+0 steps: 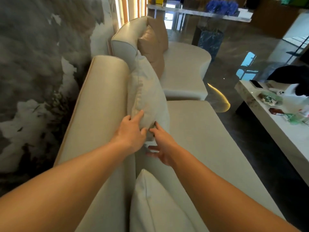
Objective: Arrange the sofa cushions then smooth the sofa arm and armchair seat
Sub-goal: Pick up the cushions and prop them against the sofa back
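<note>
A cream cushion (148,91) stands upright against the backrest (102,91) of the cream sofa. My left hand (131,131) rests on the cushion's near lower corner, fingers pressing its edge. My right hand (161,144) touches the same corner from the seat side, fingers spread. A second cream cushion (155,203) leans on the backrest close to me, between my forearms. Two tan leather cushions (153,44) lean on the further sofa section (184,64). The sofa seat (200,139) stretches to the right.
A white coffee table (274,129) with small items stands at the right. A dark glossy floor (234,47) lies beyond, with a marble console (200,12) and blue flowers at the back. A grey patterned wall (36,64) runs behind the sofa.
</note>
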A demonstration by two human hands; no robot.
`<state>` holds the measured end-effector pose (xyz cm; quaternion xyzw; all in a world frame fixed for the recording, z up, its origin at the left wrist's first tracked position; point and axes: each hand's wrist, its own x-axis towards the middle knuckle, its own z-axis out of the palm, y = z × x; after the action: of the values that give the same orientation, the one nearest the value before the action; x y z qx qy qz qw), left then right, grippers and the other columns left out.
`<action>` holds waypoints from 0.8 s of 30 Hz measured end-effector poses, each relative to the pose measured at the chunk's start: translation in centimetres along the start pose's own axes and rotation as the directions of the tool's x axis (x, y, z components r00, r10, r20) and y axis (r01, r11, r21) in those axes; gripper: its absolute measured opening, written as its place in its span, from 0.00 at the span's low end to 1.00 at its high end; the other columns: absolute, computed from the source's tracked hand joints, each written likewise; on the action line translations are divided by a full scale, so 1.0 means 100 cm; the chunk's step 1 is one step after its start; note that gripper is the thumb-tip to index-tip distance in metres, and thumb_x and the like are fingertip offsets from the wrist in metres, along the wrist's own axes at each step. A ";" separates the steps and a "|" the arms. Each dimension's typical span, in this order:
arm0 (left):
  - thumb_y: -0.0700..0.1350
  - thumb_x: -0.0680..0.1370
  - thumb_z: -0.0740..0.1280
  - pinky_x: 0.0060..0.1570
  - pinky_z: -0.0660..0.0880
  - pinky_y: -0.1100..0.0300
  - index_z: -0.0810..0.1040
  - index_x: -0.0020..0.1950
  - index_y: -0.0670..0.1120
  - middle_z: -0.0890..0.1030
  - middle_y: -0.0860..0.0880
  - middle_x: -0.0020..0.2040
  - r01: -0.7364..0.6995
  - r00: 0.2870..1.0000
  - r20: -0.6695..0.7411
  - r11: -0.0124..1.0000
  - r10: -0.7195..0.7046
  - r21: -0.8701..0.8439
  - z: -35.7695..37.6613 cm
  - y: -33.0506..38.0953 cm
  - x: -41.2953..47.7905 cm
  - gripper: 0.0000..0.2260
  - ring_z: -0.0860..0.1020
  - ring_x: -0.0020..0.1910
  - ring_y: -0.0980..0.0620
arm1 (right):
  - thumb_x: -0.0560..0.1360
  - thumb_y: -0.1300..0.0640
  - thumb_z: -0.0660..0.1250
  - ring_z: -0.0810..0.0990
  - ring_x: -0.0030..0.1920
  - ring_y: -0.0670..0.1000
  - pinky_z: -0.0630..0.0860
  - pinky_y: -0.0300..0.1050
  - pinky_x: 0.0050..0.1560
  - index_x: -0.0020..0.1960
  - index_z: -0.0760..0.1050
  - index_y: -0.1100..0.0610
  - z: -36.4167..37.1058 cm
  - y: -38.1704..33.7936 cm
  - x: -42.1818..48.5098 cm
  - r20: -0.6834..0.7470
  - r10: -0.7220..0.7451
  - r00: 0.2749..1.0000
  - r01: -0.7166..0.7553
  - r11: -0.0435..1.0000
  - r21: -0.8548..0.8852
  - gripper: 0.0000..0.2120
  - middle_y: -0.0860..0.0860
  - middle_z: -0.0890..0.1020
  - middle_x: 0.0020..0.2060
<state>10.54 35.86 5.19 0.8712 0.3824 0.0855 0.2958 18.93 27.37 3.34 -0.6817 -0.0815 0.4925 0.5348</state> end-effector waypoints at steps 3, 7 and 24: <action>0.43 0.78 0.65 0.62 0.70 0.51 0.61 0.77 0.53 0.73 0.37 0.66 -0.105 0.994 -0.021 0.994 0.105 -0.016 -0.007 -0.006 -0.023 0.28 0.73 0.63 0.37 | 0.79 0.55 0.60 0.77 0.59 0.61 0.78 0.57 0.57 0.71 0.67 0.43 0.002 0.000 -0.023 -0.047 -0.071 0.996 0.065 0.992 -0.109 0.22 0.52 0.75 0.65; 0.43 0.78 0.64 0.60 0.69 0.52 0.56 0.78 0.52 0.74 0.40 0.65 -0.105 0.994 -0.012 0.994 0.106 0.027 -0.014 -0.006 -0.053 0.30 0.72 0.63 0.38 | 0.77 0.59 0.62 0.80 0.52 0.57 0.80 0.57 0.55 0.65 0.74 0.48 -0.023 0.007 -0.071 -0.047 -0.115 0.992 0.092 0.934 -0.345 0.18 0.57 0.80 0.59; 0.51 0.79 0.59 0.64 0.67 0.44 0.70 0.67 0.41 0.68 0.41 0.68 0.208 0.940 0.123 0.821 -0.318 0.531 -0.007 0.040 -0.421 0.20 0.65 0.66 0.36 | 0.75 0.60 0.63 0.80 0.34 0.54 0.75 0.38 0.25 0.61 0.78 0.52 -0.155 0.190 -0.378 0.037 -0.006 0.999 0.033 0.616 -0.787 0.16 0.54 0.81 0.38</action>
<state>-16.44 3.90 11.34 0.8607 0.4754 -0.1513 0.1014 3.84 -14.65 9.15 -0.8384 -0.3046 0.4118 0.1862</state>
